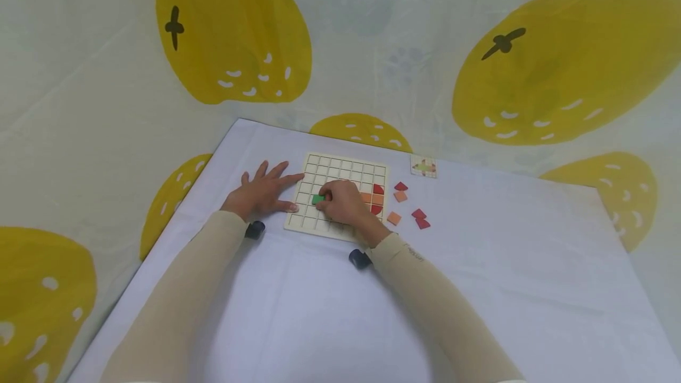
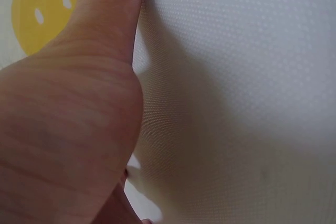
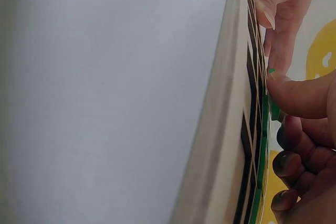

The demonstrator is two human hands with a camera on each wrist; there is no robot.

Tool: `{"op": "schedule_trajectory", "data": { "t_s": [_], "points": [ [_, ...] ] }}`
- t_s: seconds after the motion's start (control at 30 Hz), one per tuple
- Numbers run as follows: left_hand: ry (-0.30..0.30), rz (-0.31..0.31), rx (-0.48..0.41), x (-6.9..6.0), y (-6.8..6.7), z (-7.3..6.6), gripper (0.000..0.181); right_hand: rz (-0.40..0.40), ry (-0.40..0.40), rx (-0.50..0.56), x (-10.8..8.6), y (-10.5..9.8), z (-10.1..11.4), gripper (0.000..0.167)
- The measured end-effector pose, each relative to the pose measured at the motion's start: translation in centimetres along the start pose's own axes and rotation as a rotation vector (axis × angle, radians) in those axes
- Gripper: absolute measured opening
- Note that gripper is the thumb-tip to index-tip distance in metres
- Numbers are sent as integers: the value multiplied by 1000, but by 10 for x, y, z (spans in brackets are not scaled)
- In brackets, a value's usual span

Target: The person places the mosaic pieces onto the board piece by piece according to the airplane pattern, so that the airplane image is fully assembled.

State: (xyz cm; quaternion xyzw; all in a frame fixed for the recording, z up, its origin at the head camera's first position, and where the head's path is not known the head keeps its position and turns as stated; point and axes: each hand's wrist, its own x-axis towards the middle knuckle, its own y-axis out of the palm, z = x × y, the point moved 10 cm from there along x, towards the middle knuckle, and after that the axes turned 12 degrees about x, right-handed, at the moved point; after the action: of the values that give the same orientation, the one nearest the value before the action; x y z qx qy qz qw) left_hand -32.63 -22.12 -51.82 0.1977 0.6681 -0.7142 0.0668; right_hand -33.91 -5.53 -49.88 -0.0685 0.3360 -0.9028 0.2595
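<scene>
A cream grid board (image 1: 314,165) lies on the white table. My right hand (image 1: 344,201) is over its middle, thumb and fingers pinching a small green tile (image 3: 274,109) at the grid. In the head view, green (image 1: 317,199) shows left of the fingertips. Orange tiles (image 1: 378,199) and red rounded tiles (image 1: 376,210) sit in cells on the board's right side; part of the grid is hidden under the right hand. With fingers spread, my left hand (image 1: 259,192) touches the board's left edge. Only its thumb and palm side fill the left wrist view.
Right of the board lie loose orange tiles (image 1: 393,218) and red tiles (image 1: 422,224). A small pattern card (image 1: 423,166) is near the table's back edge. Dark wrist cameras (image 1: 359,259) hang below both wrists. A cloth with yellow fruit shapes (image 1: 234,28) stands behind the table.
</scene>
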Motion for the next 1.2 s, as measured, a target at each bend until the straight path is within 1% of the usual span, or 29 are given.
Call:
{"op": "schedule_trajectory", "data": {
  "t_s": [0.4,0.63,0.9,1.2],
  "points": [
    [1,14,-6,2,2,1,89,-5,-1,20,2,3,2,19],
    [1,17,-9,2,2,1,89,-8,0,-2,2,3,5,17],
    [-2,17,-5,3,3,1,90,-11,6,14,2,3,6,17],
    [1,14,-1,3,3,1,89,-19,0,-3,3,4,7,16]
  ]
}}
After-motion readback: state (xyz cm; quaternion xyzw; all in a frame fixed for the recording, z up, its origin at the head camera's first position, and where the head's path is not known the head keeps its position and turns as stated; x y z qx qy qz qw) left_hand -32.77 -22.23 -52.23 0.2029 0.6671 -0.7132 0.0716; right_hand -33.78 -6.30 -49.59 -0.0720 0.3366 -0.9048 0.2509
